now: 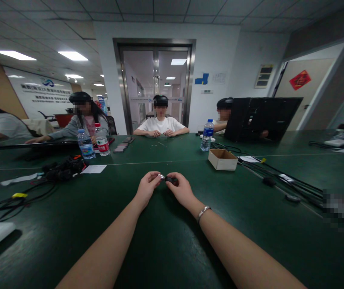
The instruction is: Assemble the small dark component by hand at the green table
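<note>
Above the middle of the green table (159,224), my two hands nearly meet. My left hand (148,188) pinches a small shiny silver piece (161,177) between thumb and fingertips. In my right hand (182,189), thumb and fingers close on a small dark rounded piece (168,180). The silver end points at the dark piece; whether the two touch or are joined I cannot tell. Fingers hide much of both pieces, and their kind is too small to make out. A silver bracelet (203,214) circles my right wrist.
Right of my hands sits an open cardboard box (222,163), with a water bottle (207,136) behind it. Black cables (298,188) run along the right. More bottles (102,140) and a cable heap (65,168) are left. A person (159,122) sits opposite, near a monitor (262,118).
</note>
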Tool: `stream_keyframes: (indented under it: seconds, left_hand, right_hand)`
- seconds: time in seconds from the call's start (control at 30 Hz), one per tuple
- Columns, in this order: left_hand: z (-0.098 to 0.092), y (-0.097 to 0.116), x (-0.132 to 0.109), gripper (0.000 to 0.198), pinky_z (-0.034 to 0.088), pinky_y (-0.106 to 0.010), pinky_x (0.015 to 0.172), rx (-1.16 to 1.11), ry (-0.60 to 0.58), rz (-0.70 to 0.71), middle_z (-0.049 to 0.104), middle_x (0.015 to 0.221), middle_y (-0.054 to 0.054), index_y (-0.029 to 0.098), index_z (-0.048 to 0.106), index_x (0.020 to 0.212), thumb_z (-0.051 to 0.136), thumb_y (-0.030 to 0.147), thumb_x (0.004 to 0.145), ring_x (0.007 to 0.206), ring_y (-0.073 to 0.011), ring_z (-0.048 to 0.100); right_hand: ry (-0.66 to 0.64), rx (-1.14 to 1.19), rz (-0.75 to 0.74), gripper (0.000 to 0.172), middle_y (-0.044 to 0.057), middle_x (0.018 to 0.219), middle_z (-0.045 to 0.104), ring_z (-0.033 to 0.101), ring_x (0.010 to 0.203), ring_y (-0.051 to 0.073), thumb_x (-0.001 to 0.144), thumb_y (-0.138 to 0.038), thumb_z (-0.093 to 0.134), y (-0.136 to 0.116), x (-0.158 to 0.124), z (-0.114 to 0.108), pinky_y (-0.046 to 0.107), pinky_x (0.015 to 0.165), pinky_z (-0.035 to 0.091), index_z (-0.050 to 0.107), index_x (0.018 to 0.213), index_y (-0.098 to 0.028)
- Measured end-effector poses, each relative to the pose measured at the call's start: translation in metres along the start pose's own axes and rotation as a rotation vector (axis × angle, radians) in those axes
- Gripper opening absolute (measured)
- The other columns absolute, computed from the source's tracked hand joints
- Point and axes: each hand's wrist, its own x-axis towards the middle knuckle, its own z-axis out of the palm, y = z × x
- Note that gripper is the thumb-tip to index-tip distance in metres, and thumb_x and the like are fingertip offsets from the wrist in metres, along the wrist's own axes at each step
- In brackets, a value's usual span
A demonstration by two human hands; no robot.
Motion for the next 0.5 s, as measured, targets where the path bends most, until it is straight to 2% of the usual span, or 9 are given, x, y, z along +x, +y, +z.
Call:
stream_keyframes:
  seconds: [0.5]
  left_hand:
    - [-0.001,0.0002,-0.0002,0.033,0.045,-0.03,0.08,0.033,-0.03,0.016,0.068,0.095,-0.009,0.016,0.065,0.09,0.076,0.03,0.062,0.091,-0.0188,0.062]
  right_hand:
    - [-0.012,-0.006,0.011,0.021,0.006,0.096,0.061,0.057,0.082,0.016,0.073,-0.018,0.057,-0.0027,-0.0007,-0.001,0.031,0.075,0.048,0.064,0.093,-0.018]
